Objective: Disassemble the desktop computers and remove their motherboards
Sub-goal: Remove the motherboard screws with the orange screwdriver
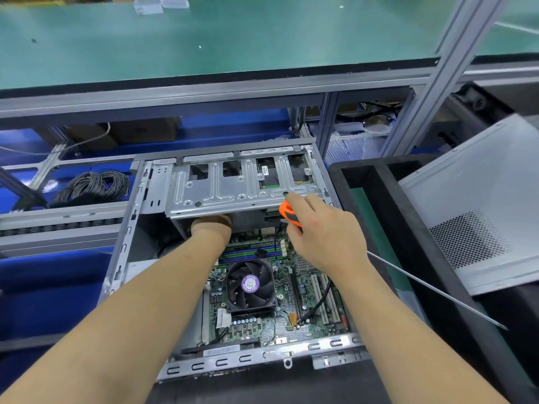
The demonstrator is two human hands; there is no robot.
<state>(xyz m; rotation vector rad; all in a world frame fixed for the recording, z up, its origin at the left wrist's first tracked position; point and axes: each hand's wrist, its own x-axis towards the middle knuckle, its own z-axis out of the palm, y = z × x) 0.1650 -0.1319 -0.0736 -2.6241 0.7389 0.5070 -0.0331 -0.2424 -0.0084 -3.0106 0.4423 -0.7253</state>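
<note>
Motherboard [280, 290] first: it lies flat in the bottom of the opened desktop case [122, 258], which sits on its side right in front of the person, between a blue bin [43, 287] on the left and a black tray [408, 217] on the right. On the board a black cooling fan [251, 284] with a purple label sits near the middle, with coloured memory slots [250, 253] beyond it and pale expansion slots [323, 295] to its right.

A silver drive cage [245, 185] spans the far end of the case, above the board. The left hand [211, 225] reaches in under the cage's near edge — its fingers are hidden beneath the metal, so I cannot tell whether they grip anything. The right hand [323, 228] curls its fingers around the orange-and-black handle of a screwdriver [288, 212], close beside the cage's right near corner; the tool's tip is out of sight.

A long thin metal rod [437, 290] lies slantwise across the black tray, and a detached perforated side panel [478, 205] leans at the far right. Coiled dark cables [93, 185] rest left of the case — behind everything runs a green-topped bench [204, 39].
</note>
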